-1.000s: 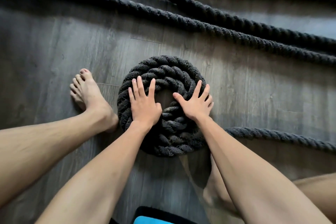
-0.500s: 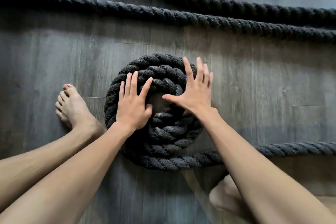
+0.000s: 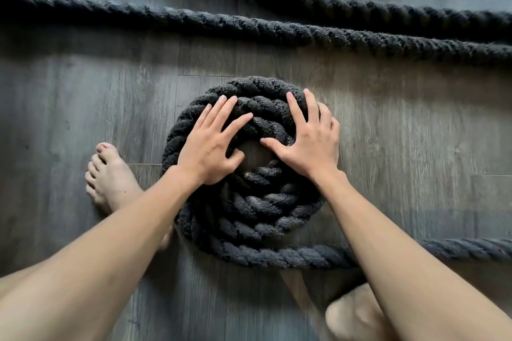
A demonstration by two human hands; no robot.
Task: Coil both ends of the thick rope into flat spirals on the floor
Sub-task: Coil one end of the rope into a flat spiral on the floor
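A thick black twisted rope lies wound in a flat spiral (image 3: 250, 210) on the dark wood floor (image 3: 410, 130), with a small bare gap at its centre. My left hand (image 3: 213, 144) rests flat on the spiral's left side, fingers spread. My right hand (image 3: 310, 141) presses flat on its upper right side, fingers spread and reaching the outer turn. The loose tail (image 3: 460, 249) leaves the spiral's near edge and runs off to the right, passing under my right forearm.
Two more stretches of the same rope (image 3: 277, 30) cross the floor beyond the spiral, from left to right. My bare left foot (image 3: 110, 180) stands just left of the spiral. My other foot (image 3: 357, 313) is near the bottom edge.
Both hands have moved up and clockwise over the spiral. The tail has wrapped further round the near side, adding to the outer turn. The view has shifted closer.
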